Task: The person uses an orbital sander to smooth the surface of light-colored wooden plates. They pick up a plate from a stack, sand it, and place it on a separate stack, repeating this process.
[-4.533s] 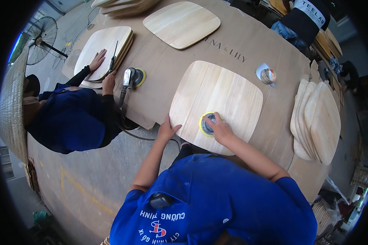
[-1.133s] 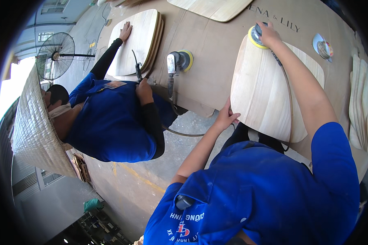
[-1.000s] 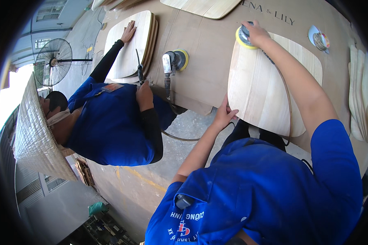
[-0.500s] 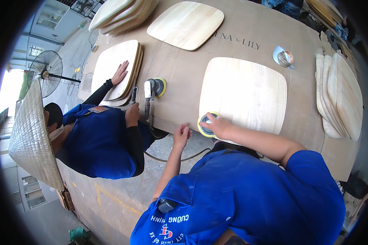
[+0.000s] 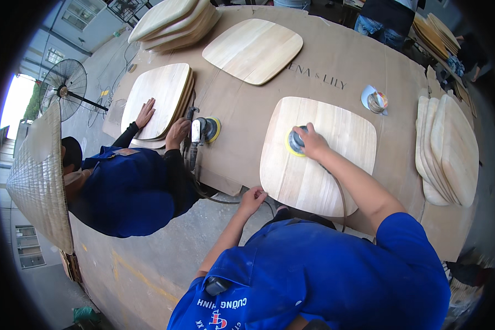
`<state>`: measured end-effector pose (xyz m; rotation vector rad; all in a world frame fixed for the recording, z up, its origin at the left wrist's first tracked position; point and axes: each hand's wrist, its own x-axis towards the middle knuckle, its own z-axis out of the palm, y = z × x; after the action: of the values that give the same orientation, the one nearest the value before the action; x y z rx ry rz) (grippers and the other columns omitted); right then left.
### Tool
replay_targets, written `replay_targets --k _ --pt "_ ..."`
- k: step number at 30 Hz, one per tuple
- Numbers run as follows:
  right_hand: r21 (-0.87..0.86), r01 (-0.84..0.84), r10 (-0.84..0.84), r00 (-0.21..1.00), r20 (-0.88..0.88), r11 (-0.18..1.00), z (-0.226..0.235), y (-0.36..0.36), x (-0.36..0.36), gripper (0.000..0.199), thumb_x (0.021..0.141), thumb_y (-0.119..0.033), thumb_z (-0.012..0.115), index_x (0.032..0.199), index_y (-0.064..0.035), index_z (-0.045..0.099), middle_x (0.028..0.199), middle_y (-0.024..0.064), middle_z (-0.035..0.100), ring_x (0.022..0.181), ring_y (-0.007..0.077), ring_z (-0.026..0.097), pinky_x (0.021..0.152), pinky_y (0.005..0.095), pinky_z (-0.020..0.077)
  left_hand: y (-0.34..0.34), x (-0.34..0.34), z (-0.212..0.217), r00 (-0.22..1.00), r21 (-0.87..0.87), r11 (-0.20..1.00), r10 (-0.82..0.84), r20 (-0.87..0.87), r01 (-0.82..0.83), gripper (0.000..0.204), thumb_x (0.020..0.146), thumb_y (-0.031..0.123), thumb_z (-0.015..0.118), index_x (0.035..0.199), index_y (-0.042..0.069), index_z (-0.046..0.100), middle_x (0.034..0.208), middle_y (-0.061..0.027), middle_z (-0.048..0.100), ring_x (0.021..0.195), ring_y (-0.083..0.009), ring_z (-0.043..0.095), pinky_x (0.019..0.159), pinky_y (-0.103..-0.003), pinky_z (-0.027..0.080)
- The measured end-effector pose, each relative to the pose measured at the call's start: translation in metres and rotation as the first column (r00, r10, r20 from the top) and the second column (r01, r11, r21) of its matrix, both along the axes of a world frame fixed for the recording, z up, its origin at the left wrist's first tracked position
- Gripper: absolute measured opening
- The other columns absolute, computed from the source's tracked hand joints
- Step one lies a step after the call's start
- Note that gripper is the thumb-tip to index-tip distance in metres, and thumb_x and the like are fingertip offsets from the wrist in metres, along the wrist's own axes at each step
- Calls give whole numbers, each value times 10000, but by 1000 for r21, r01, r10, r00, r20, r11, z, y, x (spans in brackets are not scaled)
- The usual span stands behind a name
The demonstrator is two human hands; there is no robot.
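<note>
A pale wooden board [image 5: 324, 181] with rounded corners lies flat on the cardboard-covered table in front of me. My right hand [image 5: 312, 141] grips a round orbital sander [image 5: 295, 142] with a yellow-edged pad, which rests on the upper left part of the board. The sander's hose [image 5: 343, 201] passes under my right forearm and over the board's near edge. At the board's near left corner, my left hand [image 5: 252, 201] has its thumb and fingertips closed on the edge.
On the left a co-worker in a conical hat [image 5: 41, 181] touches a board stack [image 5: 157, 99] and holds an air tool beside a second sander [image 5: 206, 130]. Another board [image 5: 253, 52] lies beyond mine. A tape roll [image 5: 377, 101] and leaning boards [image 5: 451, 148] are at right.
My right hand has carried the sander from the board's near left corner up and inward across its surface. My left hand has come to the board's edge. The view has shifted slightly.
</note>
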<state>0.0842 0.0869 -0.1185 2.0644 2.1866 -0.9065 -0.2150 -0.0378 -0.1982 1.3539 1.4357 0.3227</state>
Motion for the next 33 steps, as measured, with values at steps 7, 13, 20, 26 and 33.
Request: replay_targets --k 7,13,20,26,33 --pt "31 203 -204 978 37 979 -7 46 1 666 811 -48 627 1376 -302 382 1323 156 366 1066 351 602 906 408 519 2 -4 10 995 -77 994 87 52 -83 277 907 173 630 1114 -10 619 824 -60 652 681 -122 600 630 -266 503" --pt "30 -116 117 992 -55 993 -1 -28 -36 709 775 -62 662 1383 -301 389 1274 173 385 1000 368 623 844 425 539 14 -18 8 981 -73 983 176 82 -170 295 925 147 593 1172 -14 590 855 -65 657 680 -119 602 636 -255 499" --pt "-39 -369 361 924 -128 929 11 -128 -54 675 762 -2 599 1356 -289 455 1346 205 367 986 408 615 795 460 533 34 8 6 997 137 990 40 -63 -31 499 870 156 658 1315 12 484 809 -73 623 710 -151 605 651 -282 502" --pt "-58 -288 283 956 -79 956 12 -174 -8 570 835 -24 534 1338 -285 481 1287 189 403 1003 402 599 830 461 518 38 44 19 930 285 936 -99 -354 208 847 753 250 773 1456 98 327 1087 -213 551 893 -325 595 813 -403 492" --pt "-108 -75 72 997 -39 991 3 -216 59 622 776 43 538 1307 -277 497 1278 190 397 1012 413 594 850 467 510 35 43 13 878 134 923 -289 -381 361 958 742 268 782 1515 208 219 1113 -223 527 1019 -390 572 881 -440 480"
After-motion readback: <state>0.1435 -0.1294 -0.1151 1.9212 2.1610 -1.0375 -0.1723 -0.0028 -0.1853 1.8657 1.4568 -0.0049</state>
